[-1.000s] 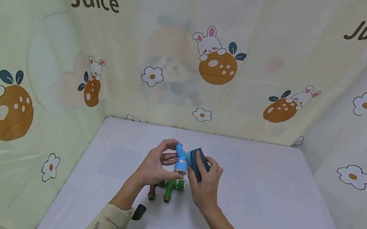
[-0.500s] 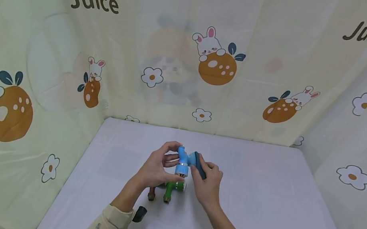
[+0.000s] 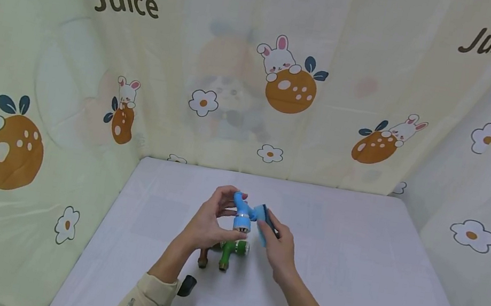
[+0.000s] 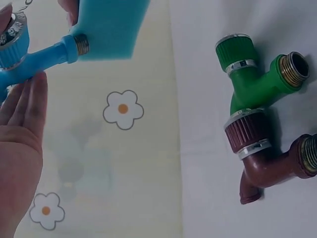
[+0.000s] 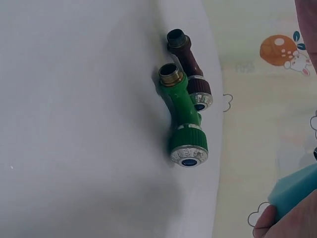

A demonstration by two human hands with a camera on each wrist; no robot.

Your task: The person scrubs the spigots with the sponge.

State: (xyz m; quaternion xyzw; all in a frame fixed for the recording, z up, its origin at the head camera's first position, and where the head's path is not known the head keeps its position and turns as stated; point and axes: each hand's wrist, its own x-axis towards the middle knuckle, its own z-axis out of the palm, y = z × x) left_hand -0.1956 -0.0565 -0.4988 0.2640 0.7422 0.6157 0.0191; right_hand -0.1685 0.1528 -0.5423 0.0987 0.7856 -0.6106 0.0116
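Observation:
A light-blue water tap (image 3: 242, 216) is held up above the table, pinched by my left hand (image 3: 209, 225) between the thumb below and fingertips at its upper end. My right hand (image 3: 281, 251) grips a sponge (image 4: 111, 29), light blue with a dark layer on one side. In the left wrist view, the tap's threaded inlet meets the sponge's light-blue side. Below the hands, a green tap (image 3: 229, 252) and a brown-red tap (image 3: 203, 258) lie on the table close together. The right wrist view shows only part of the right hand and sponge (image 5: 294, 193).
The white tabletop (image 3: 351, 279) stretches around the hands. A patterned curtain (image 3: 228, 139) closes off the back and both sides. Black wrist mounts (image 3: 187, 286) sit at both sleeves.
My right hand has turned the sponge, so its broad dark face has become edge-on and the light-blue part shows more. The blue tap shifted and tilted slightly in my left hand.

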